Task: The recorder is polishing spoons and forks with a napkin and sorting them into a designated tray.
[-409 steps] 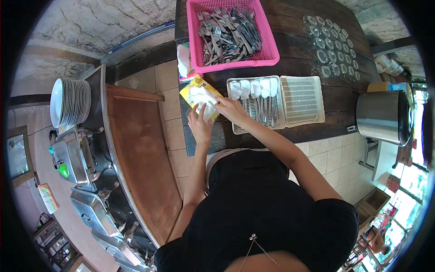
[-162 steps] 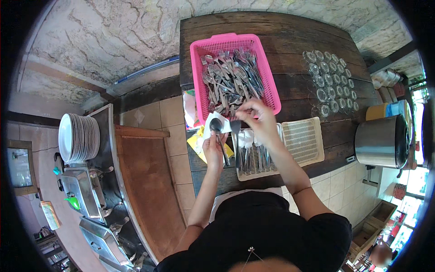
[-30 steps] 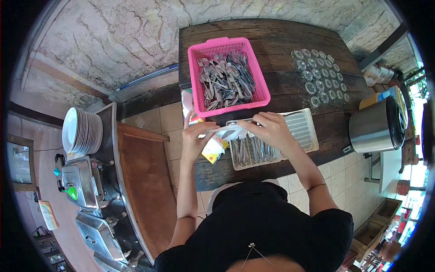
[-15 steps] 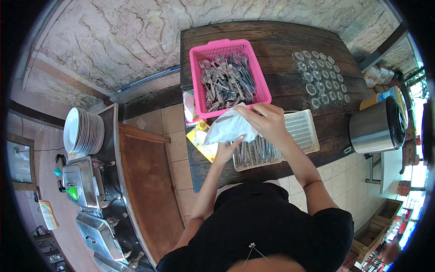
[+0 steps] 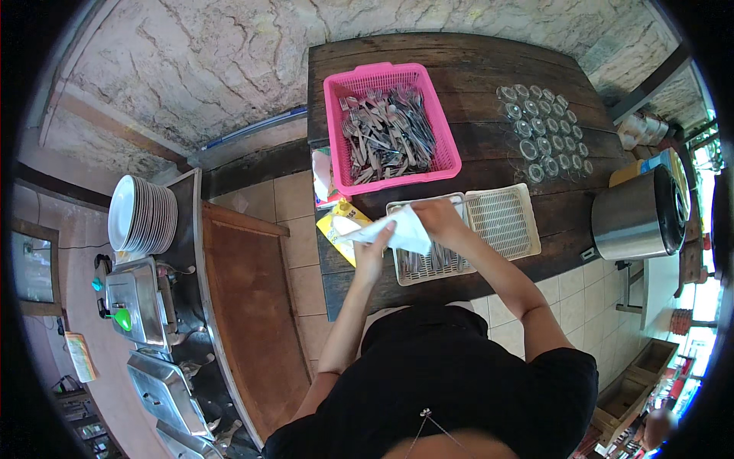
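A white cloth or paper wipe point(image 5: 411, 232) hangs folded between my hands, above the near end of a cream basket of sorted cutlery. My left hand point(image 5: 371, 252) is closed on it, thumb on top. Against the wipe's right edge, my right hand point(image 5: 441, 220) is curled over with its fingertips turned down; what they grip is hidden. Below lies the sorted cutlery point(image 5: 437, 258) in the cream basket point(image 5: 413, 280). Just beyond is a pink basket point(image 5: 455, 164) heaped with loose forks and other cutlery point(image 5: 390, 130).
A bare cream basket point(image 5: 501, 222) adjoins on the right. Left of my hands lies a yellow packet point(image 5: 334, 233). Upturned glasses point(image 5: 543, 134) stand in rows at the far right, near a steel urn point(image 5: 634, 214). Stacked plates point(image 5: 141, 214) and chafing dishes point(image 5: 138, 302) occupy the left counter.
Both hands have come down from the pink basket's near edge toward the cream basket. The wipe has swung lower and to the right, bunching up between them.
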Tool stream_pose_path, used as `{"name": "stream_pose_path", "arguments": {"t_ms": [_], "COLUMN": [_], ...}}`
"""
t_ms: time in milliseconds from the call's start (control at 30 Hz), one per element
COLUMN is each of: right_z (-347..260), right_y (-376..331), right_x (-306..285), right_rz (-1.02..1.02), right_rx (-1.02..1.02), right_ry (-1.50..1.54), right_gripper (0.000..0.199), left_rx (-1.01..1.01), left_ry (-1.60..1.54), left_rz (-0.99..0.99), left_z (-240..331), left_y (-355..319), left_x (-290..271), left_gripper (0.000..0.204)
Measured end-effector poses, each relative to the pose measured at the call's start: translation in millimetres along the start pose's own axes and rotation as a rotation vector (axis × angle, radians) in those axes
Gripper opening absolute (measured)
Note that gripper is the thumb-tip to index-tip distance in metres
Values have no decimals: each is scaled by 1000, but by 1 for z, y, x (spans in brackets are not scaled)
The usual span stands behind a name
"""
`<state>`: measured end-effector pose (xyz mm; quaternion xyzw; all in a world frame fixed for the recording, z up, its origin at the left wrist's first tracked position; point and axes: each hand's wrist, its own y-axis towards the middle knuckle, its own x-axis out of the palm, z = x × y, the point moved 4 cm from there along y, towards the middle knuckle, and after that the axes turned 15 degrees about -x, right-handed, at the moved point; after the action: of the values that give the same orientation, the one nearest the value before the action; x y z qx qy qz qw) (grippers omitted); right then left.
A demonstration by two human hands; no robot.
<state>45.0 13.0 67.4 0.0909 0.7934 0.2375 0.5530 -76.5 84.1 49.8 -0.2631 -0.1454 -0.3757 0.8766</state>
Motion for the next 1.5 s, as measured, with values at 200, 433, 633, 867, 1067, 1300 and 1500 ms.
{"name": "stream_pose_path", "arguments": {"t_ms": [200, 433, 633, 867, 1067, 1300, 1500], "right_z": [-14, -14, -6, 7, 9, 4, 4], "right_y": [-8, -14, -16, -20, -18, -22, -30], "right_x": [3, -5, -12, -17, -21, -15, -12], "right_rz": [-190, -226, -203, -72, -28, -118, -141], "right_rx": [60, 144, 287, 469, 448, 598, 757], "right_ry": [97, 187, 178, 368, 343, 625, 927], "right_gripper": [12, 16, 19, 21, 14, 16, 15], "left_rx": [-238, -603, -276, -286, -430, -89, 95], "left_ry": [-405, -727, -374, 19, 335, 317, 218], "left_rz": [25, -281, -287, -197, -21, 38, -185], "left_z": [0, -2, 28, 29, 26, 35, 48], "left_y": [22, 36, 33, 27, 13, 21, 19], "left_x": [-14, -9, -18, -38, -31, -44, -49], "left_gripper": [24, 37, 58, 69, 60, 50, 85]}}
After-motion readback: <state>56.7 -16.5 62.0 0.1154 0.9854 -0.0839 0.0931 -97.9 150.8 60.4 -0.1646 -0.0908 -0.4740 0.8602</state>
